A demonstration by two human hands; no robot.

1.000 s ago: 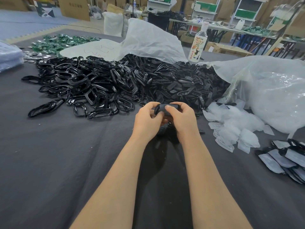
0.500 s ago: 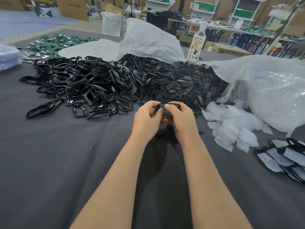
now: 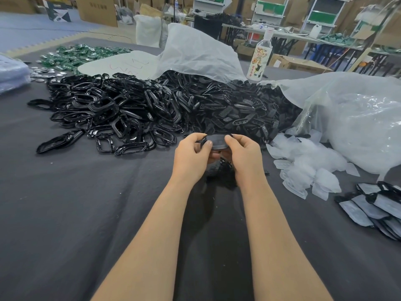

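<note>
A small black plastic part (image 3: 218, 141) is held up between both hands over the dark cloth. My left hand (image 3: 192, 158) pinches its left end with thumb and fingers, and my right hand (image 3: 245, 157) pinches its right end. Beneath the hands lies a small clump of black parts (image 3: 221, 173), partly hidden by them. Behind the hands spreads a large heap of glossy black frames (image 3: 104, 114) and flat black parts (image 3: 238, 111).
A dark cloth-covered table (image 3: 76, 213) carries everything. Clear small bags (image 3: 303, 166) lie right of the hands, packed grey pieces (image 3: 373, 207) at the far right, big plastic sacks (image 3: 358, 118) behind, a bottle (image 3: 259, 59) at the back, green parts (image 3: 76, 55) far left.
Both hands have stayed in place on the black part; the fingers shifted slightly along it, showing more of its flat face.
</note>
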